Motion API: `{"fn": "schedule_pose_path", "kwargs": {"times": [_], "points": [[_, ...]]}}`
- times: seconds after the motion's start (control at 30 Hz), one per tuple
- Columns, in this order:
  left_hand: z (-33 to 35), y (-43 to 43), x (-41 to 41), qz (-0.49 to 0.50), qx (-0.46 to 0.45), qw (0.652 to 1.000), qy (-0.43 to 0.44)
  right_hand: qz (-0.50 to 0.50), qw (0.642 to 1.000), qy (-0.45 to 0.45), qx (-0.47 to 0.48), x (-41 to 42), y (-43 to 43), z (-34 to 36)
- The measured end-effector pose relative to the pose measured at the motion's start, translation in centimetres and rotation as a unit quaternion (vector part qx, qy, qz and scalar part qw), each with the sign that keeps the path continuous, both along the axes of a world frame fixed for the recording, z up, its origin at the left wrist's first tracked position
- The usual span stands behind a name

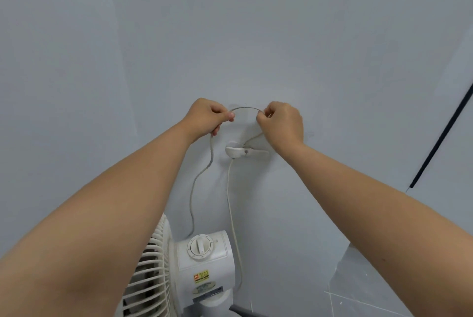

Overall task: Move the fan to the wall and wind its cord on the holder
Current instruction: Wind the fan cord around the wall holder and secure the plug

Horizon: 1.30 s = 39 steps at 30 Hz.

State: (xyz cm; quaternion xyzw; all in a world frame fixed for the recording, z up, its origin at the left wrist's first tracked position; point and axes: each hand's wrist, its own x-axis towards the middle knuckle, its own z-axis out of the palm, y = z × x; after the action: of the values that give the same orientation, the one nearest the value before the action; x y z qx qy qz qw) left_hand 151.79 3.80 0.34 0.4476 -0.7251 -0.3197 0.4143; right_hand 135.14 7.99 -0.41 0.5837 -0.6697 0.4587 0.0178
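A white fan [204, 265] stands close to the pale wall, low in the view, its grille at the left and a round dial on top. Its thin pale cord [202, 176] rises from behind the fan to my left hand [207, 117], arches across to my right hand [281, 124], then drops to the white holder [245, 151] fixed on the wall. Both hands pinch the cord just above the holder. A second strand hangs from the holder down behind the fan.
The plain grey-blue wall [230, 35] fills most of the view. A dark thin strip [440, 137] runs diagonally at the right. Pale tiled floor [371, 291] shows at the bottom right beside the fan's base.
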Motion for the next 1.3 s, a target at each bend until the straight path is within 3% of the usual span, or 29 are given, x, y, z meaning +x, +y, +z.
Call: {"fn": "schedule_pose_path", "kwargs": {"times": [0.07, 0.3, 0.4, 0.77, 0.83, 1.0, 1.17, 1.3], "points": [[0.0, 0.4, -0.9, -0.006, -0.005, 1.000, -0.008, -0.013, 1.000, 0.023, 0.002, -0.8, 0.3, 0.0], [-1.0, 0.6, -0.4, -0.032, 0.036, 0.995, -0.088, -0.061, 0.997, -0.036, 0.028, -3.6, 1.7, -1.4], [-1.4, 0.7, 0.9, -0.027, 0.052, 0.995, -0.085, -0.076, 0.995, -0.033, 0.053, -4.3, 2.8, -2.8], [0.3, 1.7, -1.3, -0.020, -0.050, 0.989, -0.141, -0.032, 0.999, 0.002, 0.021, -4.0, 3.2, -2.4], [0.4, 1.7, -1.7, -0.023, -0.056, 0.987, -0.151, -0.023, 0.999, 0.019, 0.017, -3.8, 3.4, -2.1], [0.5, 2.3, -3.0, -0.045, -0.061, 0.984, -0.161, 0.016, 0.987, 0.158, 0.007, -3.2, 3.4, -1.4], [0.4, 2.8, -3.2, -0.068, -0.017, 0.986, -0.151, -0.024, 0.996, 0.088, 0.022, -4.9, 3.8, -0.8], [-0.6, 2.2, -0.8, -0.031, 0.010, 0.984, -0.176, -0.097, 0.995, 0.016, 0.021, -7.8, 4.5, -0.7]]}}
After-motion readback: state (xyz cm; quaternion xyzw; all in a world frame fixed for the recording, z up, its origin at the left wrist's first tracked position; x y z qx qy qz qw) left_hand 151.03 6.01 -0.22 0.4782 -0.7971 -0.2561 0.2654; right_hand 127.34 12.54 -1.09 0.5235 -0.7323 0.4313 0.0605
